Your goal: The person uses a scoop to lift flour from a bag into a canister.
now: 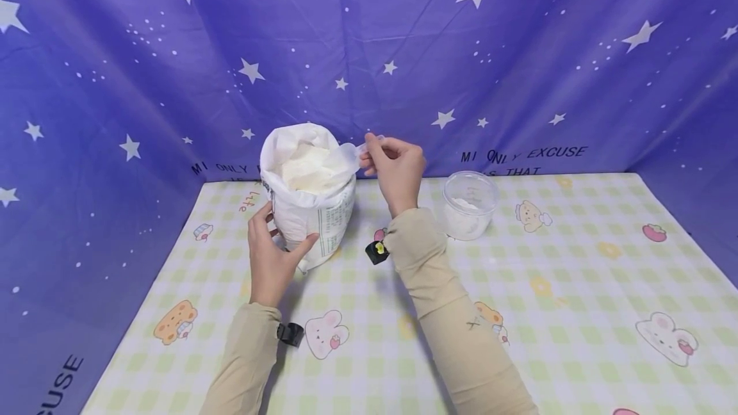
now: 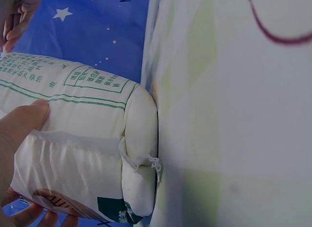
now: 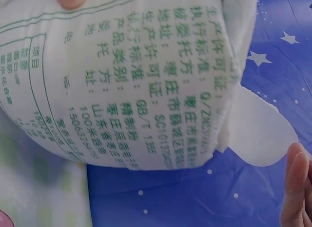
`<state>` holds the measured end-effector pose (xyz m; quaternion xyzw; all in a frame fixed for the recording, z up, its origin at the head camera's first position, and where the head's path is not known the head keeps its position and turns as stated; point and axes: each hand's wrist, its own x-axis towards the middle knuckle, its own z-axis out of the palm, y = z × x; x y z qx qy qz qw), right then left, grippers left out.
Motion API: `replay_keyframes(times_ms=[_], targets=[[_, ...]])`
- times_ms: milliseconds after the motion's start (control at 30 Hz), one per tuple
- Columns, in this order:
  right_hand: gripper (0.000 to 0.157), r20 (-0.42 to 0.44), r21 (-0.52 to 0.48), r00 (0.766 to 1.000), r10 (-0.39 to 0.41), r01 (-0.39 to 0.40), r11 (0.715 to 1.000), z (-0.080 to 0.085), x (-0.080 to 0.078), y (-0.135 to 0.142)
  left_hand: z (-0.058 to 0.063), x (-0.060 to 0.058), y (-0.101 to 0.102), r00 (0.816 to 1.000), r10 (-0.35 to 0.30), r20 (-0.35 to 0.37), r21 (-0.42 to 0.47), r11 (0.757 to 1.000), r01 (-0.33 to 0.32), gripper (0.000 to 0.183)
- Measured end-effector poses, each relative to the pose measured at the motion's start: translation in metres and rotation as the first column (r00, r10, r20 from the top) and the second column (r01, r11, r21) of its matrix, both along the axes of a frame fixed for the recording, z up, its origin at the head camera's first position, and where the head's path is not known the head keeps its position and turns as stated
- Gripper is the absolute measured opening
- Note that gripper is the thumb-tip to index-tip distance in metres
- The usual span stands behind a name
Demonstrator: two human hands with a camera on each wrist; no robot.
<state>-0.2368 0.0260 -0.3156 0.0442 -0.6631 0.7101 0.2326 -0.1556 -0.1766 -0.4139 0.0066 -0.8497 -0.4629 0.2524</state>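
Head view: the left hand (image 1: 273, 266) clasps the side of a white bag (image 1: 311, 215) on the table (image 1: 576, 325); the right hand (image 1: 398, 168) pinches a scoop (image 1: 347, 158) at the bag's top. I'd guess the bag is heavy, soft, best braced low; the scoop, light and smooth.

L grip (image 1: 273, 268) spread low, R grip (image 1: 400, 173) higher, prob. pinching.
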Motion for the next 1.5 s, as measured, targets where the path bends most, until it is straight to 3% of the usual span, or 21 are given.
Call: replay_keyframes(times_ms=[200, 633, 767, 967, 1233, 1500], targets=[[0.026, 0.028, 0.023, 0.999, 0.017, -0.018, 1.0, 0.0, -0.002, -0.01, 0.0, 0.0, 0.0, 1.0, -0.007, -0.002, -0.001, 1.0, 0.007, 0.093], [0.021, 0.099, 0.17, 0.994, 0.034, -0.051, 0.984, 0.003, -0.003, -0.026, 0.0, -0.001, 0.002, 1.0, -0.001, -0.004, 0.0, 1.0, 0.001, 0.094], [0.021, 0.124, 0.232, 0.991, 0.049, -0.077, 0.97, 0.006, -0.001, -0.028, -0.001, -0.001, 0.002, 1.0, 0.004, 0.0, -0.004, 1.0, -0.004, 0.094], [0.024, 0.215, 0.317, 0.966, 0.141, -0.206, 0.926, 0.007, -0.001, -0.033, -0.002, -0.002, 0.001, 1.0, 0.007, -0.007, -0.004, 1.0, -0.007, 0.094], [0.023, 0.29, 0.331, 0.944, 0.157, -0.253, 0.909, 0.007, -0.004, -0.036, -0.003, -0.001, 0.0, 1.0, 0.006, -0.027, -0.003, 1.0, -0.006, 0.094], [0.021, 0.336, 0.266, 0.922, 0.19, -0.287, 0.92, 0.009, -0.007, -0.034, -0.003, -0.001, 0.001, 1.0, 0.003, -0.027, -0.005, 1.0, -0.003, 0.094]])
